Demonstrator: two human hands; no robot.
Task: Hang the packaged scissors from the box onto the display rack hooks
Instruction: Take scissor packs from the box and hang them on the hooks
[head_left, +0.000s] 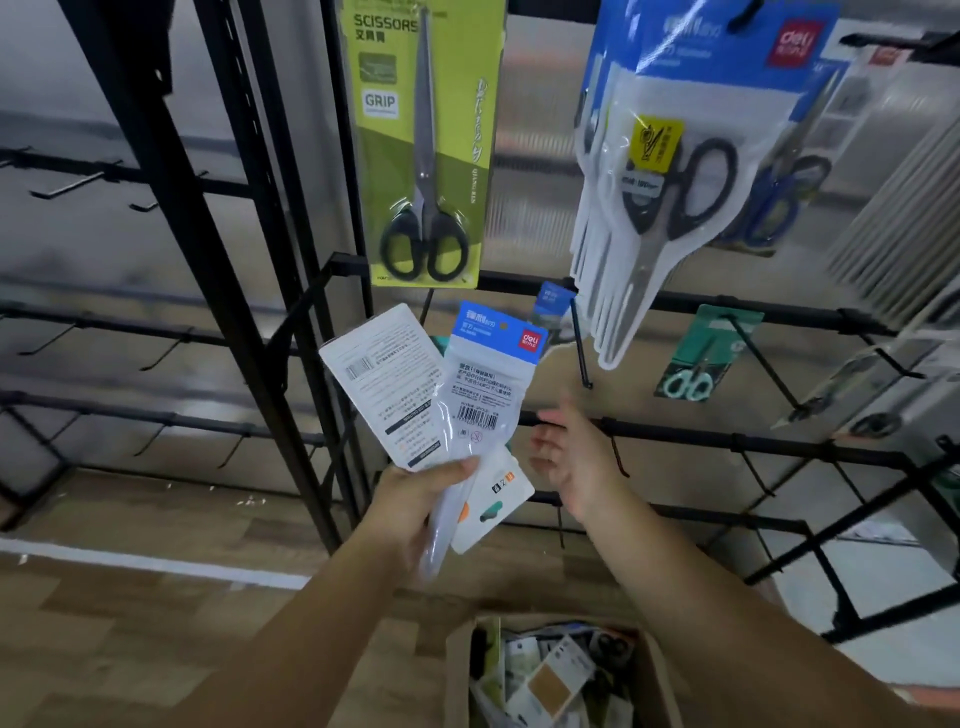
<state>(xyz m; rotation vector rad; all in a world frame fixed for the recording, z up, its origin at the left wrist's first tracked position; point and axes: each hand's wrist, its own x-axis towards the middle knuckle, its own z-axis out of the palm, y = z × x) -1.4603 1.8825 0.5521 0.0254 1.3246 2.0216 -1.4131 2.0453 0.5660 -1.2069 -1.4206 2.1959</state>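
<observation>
My left hand (415, 501) grips a fan of three scissor packs by their lower ends: a white card pack (384, 379), a blue-topped clear pack (483, 384) and a small white pack (493, 506). My right hand (571, 457) hovers just right of them, fingers loose and holding nothing, in front of a rack bar. The cardboard box (457, 670) with several more packs stands on the floor below. On the black display rack (727, 301) hang a green scissors pack (426, 145) and a bunch of blue-topped packs (670, 171).
A bare hook (579, 343) juts out just above my right hand. A teal-handled scissors pack (701, 353) and other packs hang farther right. A second rack (156, 260) with bare hooks stands at the left over the wooden floor.
</observation>
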